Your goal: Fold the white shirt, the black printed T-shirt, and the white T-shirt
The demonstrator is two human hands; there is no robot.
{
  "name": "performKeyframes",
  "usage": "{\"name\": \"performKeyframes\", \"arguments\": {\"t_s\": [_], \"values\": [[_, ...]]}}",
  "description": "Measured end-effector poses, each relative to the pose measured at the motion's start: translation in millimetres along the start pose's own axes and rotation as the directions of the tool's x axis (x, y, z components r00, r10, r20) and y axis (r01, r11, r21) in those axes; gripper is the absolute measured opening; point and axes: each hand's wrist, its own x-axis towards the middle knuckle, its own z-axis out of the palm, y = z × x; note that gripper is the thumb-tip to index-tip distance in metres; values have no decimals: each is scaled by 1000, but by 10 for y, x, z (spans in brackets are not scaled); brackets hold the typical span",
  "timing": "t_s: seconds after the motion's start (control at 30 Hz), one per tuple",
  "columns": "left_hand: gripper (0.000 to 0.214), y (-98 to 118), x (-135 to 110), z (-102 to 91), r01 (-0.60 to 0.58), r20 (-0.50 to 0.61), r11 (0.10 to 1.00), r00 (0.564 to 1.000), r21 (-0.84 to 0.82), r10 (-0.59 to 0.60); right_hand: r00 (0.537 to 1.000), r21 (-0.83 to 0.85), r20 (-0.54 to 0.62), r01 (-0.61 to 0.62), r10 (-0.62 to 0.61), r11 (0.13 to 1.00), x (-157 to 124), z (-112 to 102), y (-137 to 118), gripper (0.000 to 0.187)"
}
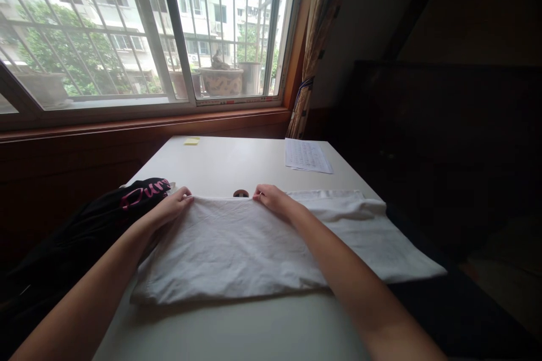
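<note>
Got the left forearm (pixel 114 259) and right forearm (pixel 339 259) both bare and stretched out front, slanting in toward each other, with the left grip (pixel 176 203) and right grip (pixel 272 198) pretty much level but apart, palms kinda down, fingers (pixel 186 194) on each one curled into a little pinch.

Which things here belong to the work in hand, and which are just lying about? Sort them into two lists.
In use:
- white cloth, far edge pinched by the left hand and right hand
- white table, under it

Apparently just lying about:
- black cloth with pink lettering, on the left
- yellow paper, far left
- printed sheets, far right
</note>
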Motion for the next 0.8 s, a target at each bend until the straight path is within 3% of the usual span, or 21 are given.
{"name": "performKeyframes", "arguments": {"t_s": [0.23, 0.47, 0.63, 0.8], "values": [[31, -3, 251, -10, 60, 3, 993, 998, 106, -60, 997, -69, 0, -74, 74, 995, 117, 2, 52, 14], [23, -74, 356, 121, 86, -32, 976, 996, 200, -81, 996, -184, -5, -86, 87, 979, 170, 23, -7, 15], [24, -55, 309, 225, 77, -59, 946, 996, 314, -61, 993, -204, -25, -114, 112, 972, 116, -4, 61, 26], [31, 119, 112, 276, 50, -116, 891, 993, 452, 3, 993, -171, 23, -114, 120, 979, -8, -159, 239, 23]]}}
